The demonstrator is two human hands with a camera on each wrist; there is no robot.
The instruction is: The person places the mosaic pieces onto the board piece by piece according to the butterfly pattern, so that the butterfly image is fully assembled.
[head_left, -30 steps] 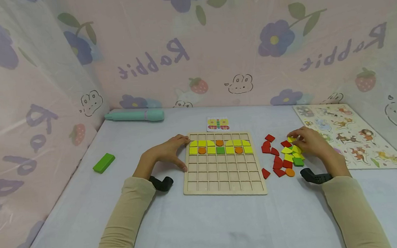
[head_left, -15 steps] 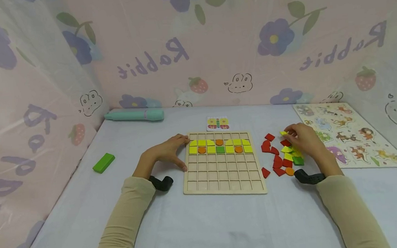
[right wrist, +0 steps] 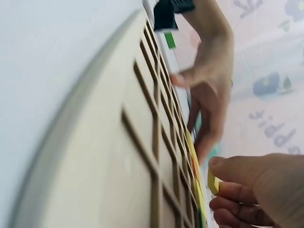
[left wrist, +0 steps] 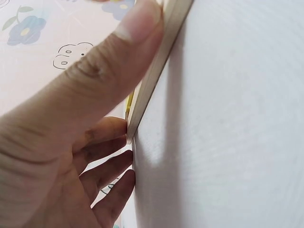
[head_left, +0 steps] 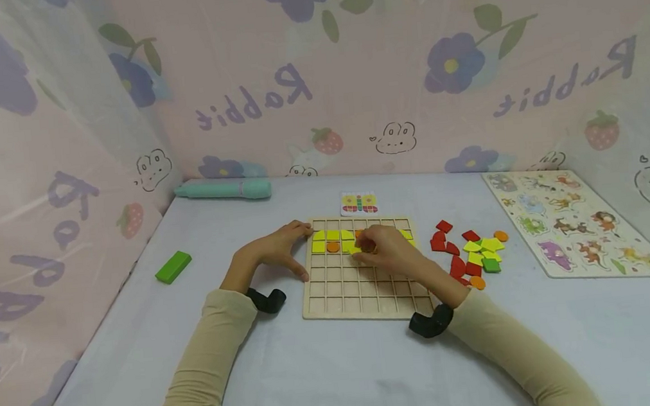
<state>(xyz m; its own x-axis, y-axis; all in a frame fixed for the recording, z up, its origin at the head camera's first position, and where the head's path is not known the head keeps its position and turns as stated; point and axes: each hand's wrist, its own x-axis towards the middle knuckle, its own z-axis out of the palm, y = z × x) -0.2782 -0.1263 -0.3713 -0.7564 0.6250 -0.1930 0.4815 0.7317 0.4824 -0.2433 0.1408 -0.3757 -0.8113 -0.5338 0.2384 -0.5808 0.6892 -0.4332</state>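
Note:
In the head view, a wooden grid board (head_left: 349,291) lies on the table, with yellow tiles (head_left: 332,235) and an orange disc (head_left: 333,247) in its upper rows. My left hand (head_left: 273,246) rests at the board's left side, thumb on the edge and fingers by the far corner. The left wrist view has that thumb (left wrist: 104,66) against the board's rim. Over the board's upper middle is my right hand (head_left: 389,249), hiding several pieces. Between thumb and fingertips it pinches a small yellow tile (right wrist: 213,183), seen in the right wrist view.
Loose red, yellow, green and orange pieces (head_left: 490,244) lie right of the board. A small butterfly pattern card (head_left: 359,203) sits behind it. An animal puzzle board (head_left: 579,226) lies far right; a green block (head_left: 173,267) and teal pen-shaped object (head_left: 225,190) are left.
My right hand has picked a yellow tile from the loose pieces and carried it left over the board. The left hand has stayed at the board's edge.

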